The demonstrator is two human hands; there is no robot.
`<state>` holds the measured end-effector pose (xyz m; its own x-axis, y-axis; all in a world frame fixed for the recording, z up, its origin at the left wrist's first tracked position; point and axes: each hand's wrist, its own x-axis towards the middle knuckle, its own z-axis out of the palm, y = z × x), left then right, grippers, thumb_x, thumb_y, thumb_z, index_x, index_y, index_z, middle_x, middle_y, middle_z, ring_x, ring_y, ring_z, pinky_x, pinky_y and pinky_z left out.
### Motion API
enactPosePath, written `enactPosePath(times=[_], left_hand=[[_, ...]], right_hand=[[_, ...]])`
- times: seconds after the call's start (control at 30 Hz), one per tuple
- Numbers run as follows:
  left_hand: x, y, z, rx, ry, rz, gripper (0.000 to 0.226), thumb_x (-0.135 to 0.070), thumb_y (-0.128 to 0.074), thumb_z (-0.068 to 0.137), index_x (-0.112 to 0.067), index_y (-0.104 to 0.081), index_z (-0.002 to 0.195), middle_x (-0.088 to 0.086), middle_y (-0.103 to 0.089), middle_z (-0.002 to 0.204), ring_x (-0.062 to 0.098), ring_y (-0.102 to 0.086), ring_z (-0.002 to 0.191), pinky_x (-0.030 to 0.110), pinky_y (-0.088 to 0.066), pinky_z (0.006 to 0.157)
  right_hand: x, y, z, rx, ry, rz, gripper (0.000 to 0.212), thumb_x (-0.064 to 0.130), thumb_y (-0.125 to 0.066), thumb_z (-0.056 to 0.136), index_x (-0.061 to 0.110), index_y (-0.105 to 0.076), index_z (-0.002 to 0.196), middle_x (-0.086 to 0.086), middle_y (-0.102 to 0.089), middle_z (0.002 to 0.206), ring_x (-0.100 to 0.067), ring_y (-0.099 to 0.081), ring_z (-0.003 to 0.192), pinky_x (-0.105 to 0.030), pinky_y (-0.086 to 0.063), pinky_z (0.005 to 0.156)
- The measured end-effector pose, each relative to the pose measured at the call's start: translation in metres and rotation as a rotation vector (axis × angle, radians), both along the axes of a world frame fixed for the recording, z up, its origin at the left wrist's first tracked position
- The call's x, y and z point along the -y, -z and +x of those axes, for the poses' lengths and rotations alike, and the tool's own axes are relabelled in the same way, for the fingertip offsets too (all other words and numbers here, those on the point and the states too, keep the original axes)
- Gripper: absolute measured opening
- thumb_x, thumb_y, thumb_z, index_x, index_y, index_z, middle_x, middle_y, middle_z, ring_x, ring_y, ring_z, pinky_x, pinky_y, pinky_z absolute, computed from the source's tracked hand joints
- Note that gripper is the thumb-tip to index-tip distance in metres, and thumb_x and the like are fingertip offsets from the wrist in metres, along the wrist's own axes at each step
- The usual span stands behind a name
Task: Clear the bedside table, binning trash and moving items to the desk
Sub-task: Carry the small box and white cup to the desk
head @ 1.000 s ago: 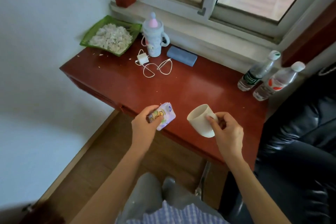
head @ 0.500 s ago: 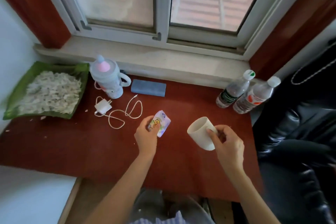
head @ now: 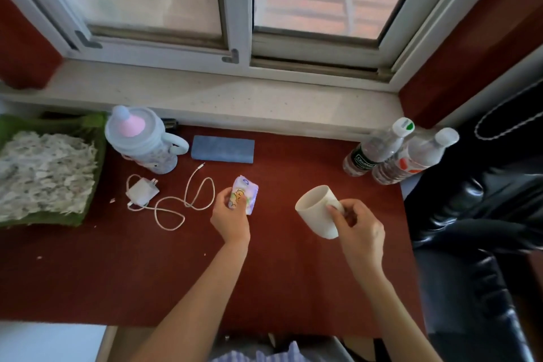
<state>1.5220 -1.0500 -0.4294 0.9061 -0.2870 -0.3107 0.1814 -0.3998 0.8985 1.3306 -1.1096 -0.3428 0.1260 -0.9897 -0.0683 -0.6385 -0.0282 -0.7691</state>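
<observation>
Two items carried over the counter (head: 279, 273)
Left hand (head: 230, 219) pinches a soft, light tissue pack (head: 244, 197); right hand (head: 360, 233) grasps the rigid, breakable cup (head: 316, 210) by its handle.

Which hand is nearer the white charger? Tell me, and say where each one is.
Left. The left hand, holding a small packet, is just right of the white charger cable; the right hand, holding a cup, is farther right.
</observation>
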Motion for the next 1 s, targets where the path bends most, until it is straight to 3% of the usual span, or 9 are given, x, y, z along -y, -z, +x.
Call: enactPosePath(times=[0.1, 0.27, 0.5, 0.67, 0.8, 1.0], left_hand=[[0.007, 0.01, 0.002, -0.014, -0.04, 0.009, 0.023, -0.008, -0.065, 0.076, -0.017, -0.066, 0.097, -0.002, -0.065, 0.083, 0.016, -0.061, 0.078, 0.027, -0.048, 0.073], [0.019, 0.018, 0.01, -0.012, -0.09, 0.041, 0.025, -0.007, -0.065, 0.077, -0.012, -0.064, 0.102, 0.003, -0.068, 0.091, 0.015, -0.06, 0.079, 0.022, -0.043, 0.07], [0.027, 0.023, 0.019, 0.033, -0.069, 0.071, 0.024, -0.007, -0.064, 0.078, -0.013, -0.062, 0.102, 0.005, -0.068, 0.093, 0.019, -0.062, 0.081, 0.025, -0.042, 0.068], [0.024, 0.031, 0.021, 0.15, 0.033, 0.358, 0.023, -0.022, -0.061, 0.081, -0.019, -0.06, 0.103, 0.004, -0.066, 0.101, 0.027, -0.059, 0.089, 0.034, -0.04, 0.064], [0.022, 0.03, 0.022, 0.237, 0.121, 0.49, 0.026, -0.024, -0.063, 0.082, -0.014, -0.061, 0.106, 0.009, -0.062, 0.105, 0.031, -0.054, 0.098, 0.036, -0.039, 0.063], [0.008, 0.022, 0.008, 0.305, 0.224, 0.492, 0.04, -0.025, -0.058, 0.087, -0.007, -0.052, 0.122, 0.013, -0.055, 0.12, 0.032, -0.05, 0.109, 0.043, -0.047, 0.076]], right_hand=[[0.007, 0.003, 0.002, 0.005, -0.005, -0.01, 0.012, 0.028, -0.07, 0.083, 0.025, -0.061, 0.074, 0.008, -0.058, 0.066, -0.01, -0.052, 0.064, -0.016, -0.037, 0.056], [0.019, 0.005, 0.005, 0.006, -0.023, -0.012, 0.014, 0.027, -0.069, 0.083, 0.024, -0.061, 0.073, 0.008, -0.057, 0.064, -0.006, -0.05, 0.063, -0.015, -0.036, 0.056], [0.027, 0.006, 0.004, 0.015, -0.013, 0.019, 0.013, 0.028, -0.07, 0.083, 0.026, -0.061, 0.073, 0.01, -0.054, 0.061, -0.001, -0.049, 0.06, -0.012, -0.037, 0.055], [0.029, 0.009, 0.001, -0.001, -0.014, 0.001, 0.014, 0.029, -0.07, 0.082, 0.024, -0.061, 0.072, 0.008, -0.054, 0.06, -0.004, -0.047, 0.059, -0.014, -0.036, 0.054], [0.028, 0.012, -0.002, -0.002, -0.013, -0.002, 0.013, 0.029, -0.07, 0.082, 0.024, -0.061, 0.073, 0.008, -0.055, 0.062, -0.007, -0.047, 0.057, -0.014, -0.036, 0.054], [0.025, 0.014, -0.006, 0.0, -0.012, 0.009, 0.013, 0.03, -0.068, 0.084, 0.024, -0.062, 0.075, 0.006, -0.056, 0.064, -0.01, -0.049, 0.059, -0.021, -0.037, 0.055]])
